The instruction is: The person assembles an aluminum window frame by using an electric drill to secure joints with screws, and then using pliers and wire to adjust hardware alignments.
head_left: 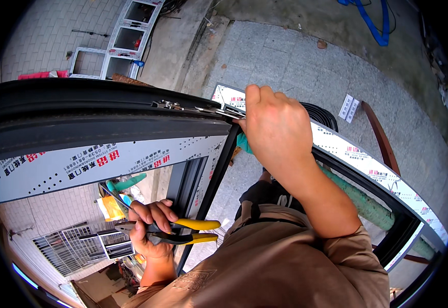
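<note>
My left hand [154,249] is closed around a pair of pliers [199,224] with yellow and black handles, their jaws pointing left. It is just below a dark window sash [106,123] with white printed film on its face. My right hand [280,126] is curled over the white-filmed edge of a window frame [347,149], at the corner where sash and frame meet. Its fingertips are hidden behind the frame. A metal hinge arm [170,105] runs along the sash's upper edge and reaches under my right hand.
A coil of black cable [322,114] lies on the paving beyond the frame. A rusty strip [380,136] and a green-wrapped roll [362,200] are at the right. White window frames [112,51] lie at the upper left. A blue strap [375,23] is at the top right.
</note>
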Available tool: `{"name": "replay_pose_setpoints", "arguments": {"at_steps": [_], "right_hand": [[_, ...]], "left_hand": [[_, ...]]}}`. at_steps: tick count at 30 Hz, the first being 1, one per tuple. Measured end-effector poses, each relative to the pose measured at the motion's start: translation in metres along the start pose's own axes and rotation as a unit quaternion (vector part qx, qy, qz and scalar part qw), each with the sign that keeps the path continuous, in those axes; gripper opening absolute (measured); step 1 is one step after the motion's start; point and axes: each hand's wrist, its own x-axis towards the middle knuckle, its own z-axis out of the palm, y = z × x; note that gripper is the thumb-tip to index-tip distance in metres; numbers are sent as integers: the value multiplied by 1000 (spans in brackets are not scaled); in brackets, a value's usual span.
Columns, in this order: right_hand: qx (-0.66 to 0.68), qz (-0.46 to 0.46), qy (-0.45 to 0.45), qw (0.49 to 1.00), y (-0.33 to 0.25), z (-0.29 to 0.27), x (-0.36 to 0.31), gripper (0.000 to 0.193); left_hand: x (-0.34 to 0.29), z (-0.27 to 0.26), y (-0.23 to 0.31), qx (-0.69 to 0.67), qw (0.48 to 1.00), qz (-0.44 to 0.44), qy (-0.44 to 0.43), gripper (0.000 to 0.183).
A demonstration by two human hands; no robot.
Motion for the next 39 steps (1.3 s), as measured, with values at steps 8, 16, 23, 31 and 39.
{"name": "replay_pose_setpoints", "arguments": {"at_steps": [8,16,23,31,39], "right_hand": [[-8,5,-7,1000,-2,-2,1,42],[15,7,-2,1000,-4,-5,1,43],[-3,-4,20,1000,-3,-3,1,30],[-6,-3,8,1000,-5,-5,1,34],[-15,10,-16,1000,-9,-9,4,42]], "left_hand": [[0,1,1,9,1000,-1,0,29],[1,3,3,4,1000,3,-11,30],[1,1,1,3,1000,3,-16,30],[0,2,3,7,1000,0,-22,29],[1,-1,3,-13,1000,-14,-22,33]]}}
